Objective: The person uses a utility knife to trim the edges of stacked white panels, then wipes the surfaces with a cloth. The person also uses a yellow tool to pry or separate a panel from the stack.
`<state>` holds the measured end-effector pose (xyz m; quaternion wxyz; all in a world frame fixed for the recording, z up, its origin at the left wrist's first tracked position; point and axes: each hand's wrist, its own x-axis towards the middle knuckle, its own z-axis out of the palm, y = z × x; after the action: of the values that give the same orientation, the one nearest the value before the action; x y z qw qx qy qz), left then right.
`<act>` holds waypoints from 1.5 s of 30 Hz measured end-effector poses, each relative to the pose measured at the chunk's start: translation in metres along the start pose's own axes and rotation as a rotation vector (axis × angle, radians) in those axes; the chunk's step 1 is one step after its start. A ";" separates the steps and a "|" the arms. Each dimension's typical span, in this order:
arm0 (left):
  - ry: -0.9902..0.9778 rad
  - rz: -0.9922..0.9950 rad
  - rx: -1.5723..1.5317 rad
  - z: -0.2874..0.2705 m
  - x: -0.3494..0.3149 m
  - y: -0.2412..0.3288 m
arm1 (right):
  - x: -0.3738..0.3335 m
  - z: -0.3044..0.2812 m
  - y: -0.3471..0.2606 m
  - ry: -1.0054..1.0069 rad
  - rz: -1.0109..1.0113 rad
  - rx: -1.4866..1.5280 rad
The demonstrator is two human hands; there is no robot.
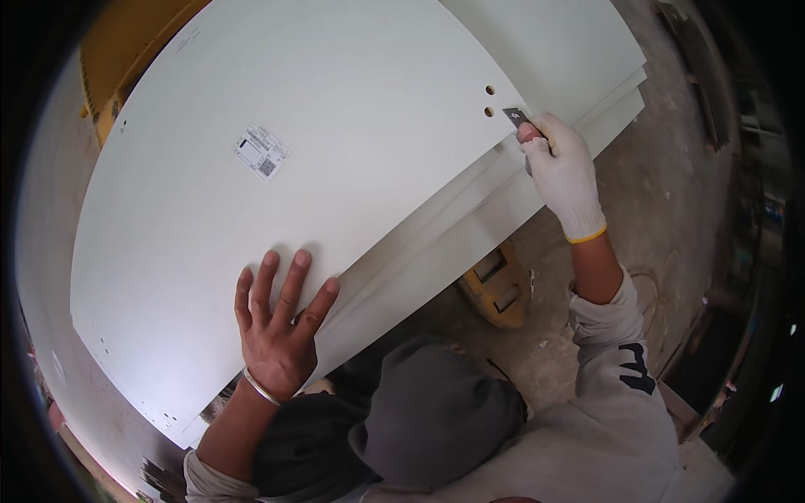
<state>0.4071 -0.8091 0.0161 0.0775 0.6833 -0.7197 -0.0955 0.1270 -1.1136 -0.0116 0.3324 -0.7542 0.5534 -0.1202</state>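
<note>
A large pale grey-white panel (352, 126) lies on top of a stack of similar panels. My left hand (281, 339) is bare, with a bracelet at the wrist, and rests with fingers spread on the panel by its near edge. In a white knit glove with a yellow cuff, my right hand (560, 163) is closed on a small flat metal blade (513, 115). The blade is at the panel's right corner, beside two round holes (490, 101); whether it touches the surface I cannot tell. A printed white label (261, 152) is stuck on the panel.
Under the top panel, lower panels (436, 260) stick out toward me and to the right. A yellow metal part (501, 289) with rectangular openings sits on the concrete floor (545, 323) below. Another yellow structure (126, 63) stands at the far left.
</note>
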 end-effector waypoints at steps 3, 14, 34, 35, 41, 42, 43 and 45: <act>-0.005 -0.011 -0.013 0.000 0.000 0.000 | -0.014 0.010 -0.021 -0.020 -0.032 -0.081; 0.058 -0.042 -0.093 0.002 0.000 -0.002 | -0.075 0.062 -0.077 -0.107 -0.268 -0.078; 0.273 -0.270 -0.121 -0.032 -0.034 -0.055 | -0.122 0.105 -0.124 -0.177 -0.309 -0.033; 0.273 -0.348 -0.029 -0.038 -0.039 -0.066 | -0.123 0.105 -0.124 -0.179 -0.312 -0.050; 0.271 -0.568 0.322 -0.049 -0.098 -0.157 | -0.135 0.117 -0.134 -0.172 -0.397 -0.087; 0.226 -0.626 0.305 -0.048 -0.104 -0.163 | -0.136 0.117 -0.136 -0.176 -0.412 -0.113; 0.167 -0.657 0.267 -0.046 -0.106 -0.163 | -0.138 0.117 -0.137 -0.172 -0.413 -0.121; 0.243 -0.586 0.271 -0.035 -0.111 -0.163 | -0.139 0.120 -0.138 -0.162 -0.414 -0.139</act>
<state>0.5797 -0.7076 0.0121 0.0403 0.8714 -0.4847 0.0648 0.2470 -0.9199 0.0120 0.2913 -0.8798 0.3654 -0.0867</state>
